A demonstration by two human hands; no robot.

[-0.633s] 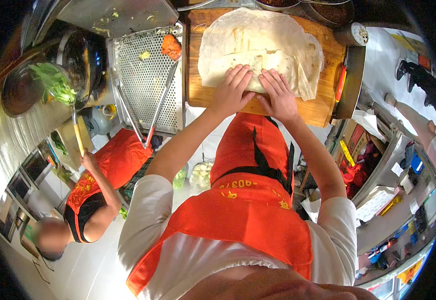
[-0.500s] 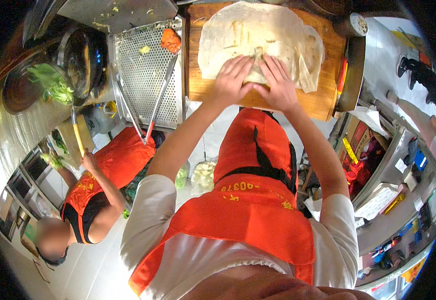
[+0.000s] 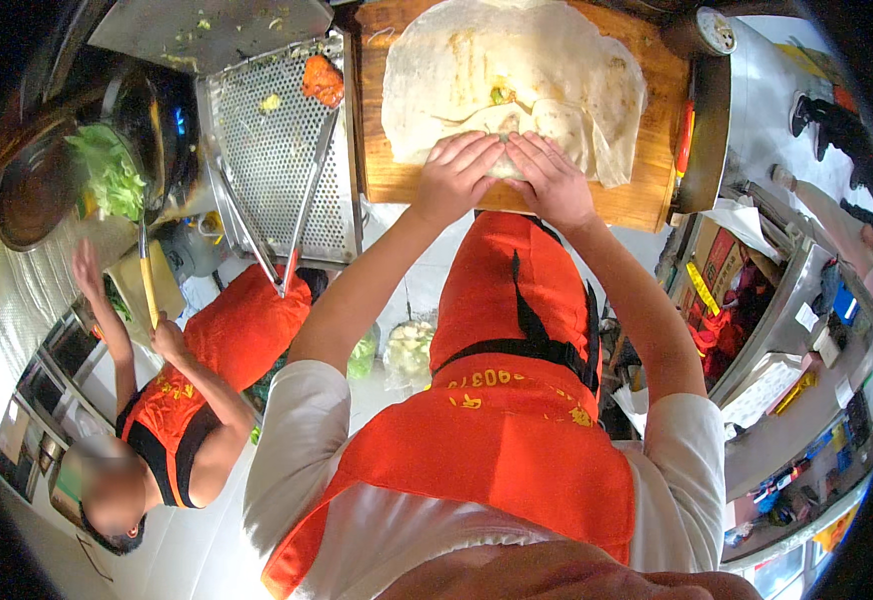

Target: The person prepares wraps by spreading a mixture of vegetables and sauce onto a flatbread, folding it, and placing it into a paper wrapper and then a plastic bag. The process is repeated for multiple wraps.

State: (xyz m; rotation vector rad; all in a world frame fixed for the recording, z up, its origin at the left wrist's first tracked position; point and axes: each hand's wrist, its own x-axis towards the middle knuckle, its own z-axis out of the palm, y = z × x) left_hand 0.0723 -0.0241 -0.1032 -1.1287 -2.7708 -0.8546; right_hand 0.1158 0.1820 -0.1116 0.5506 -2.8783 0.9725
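Note:
A large, thin, pale flatbread (image 3: 507, 55) lies spread over a wooden board (image 3: 377, 120). Its near edge is gathered into a fold at the board's front. My left hand (image 3: 460, 175) curls its fingers over the left part of that fold. Beside it, my right hand (image 3: 554, 180) grips the right part, and the two thumbs nearly meet. A little green and orange filling (image 3: 502, 95) shows just beyond my fingertips. Whatever the folded part contains is hidden.
Left of the board, a perforated metal tray (image 3: 267, 125) holds a red-orange food piece (image 3: 324, 80) and long tongs (image 3: 309, 190). Further left, a co-worker's hand (image 3: 167, 340) holds a wooden-handled tool (image 3: 147, 280) at a pan with leafy greens (image 3: 112, 170). A can (image 3: 715, 30) stands far right.
Both my hands have drawn slightly nearer and curled round the flatbread's folded edge, baring some filling beyond. The co-worker's other hand has lifted beside the pan.

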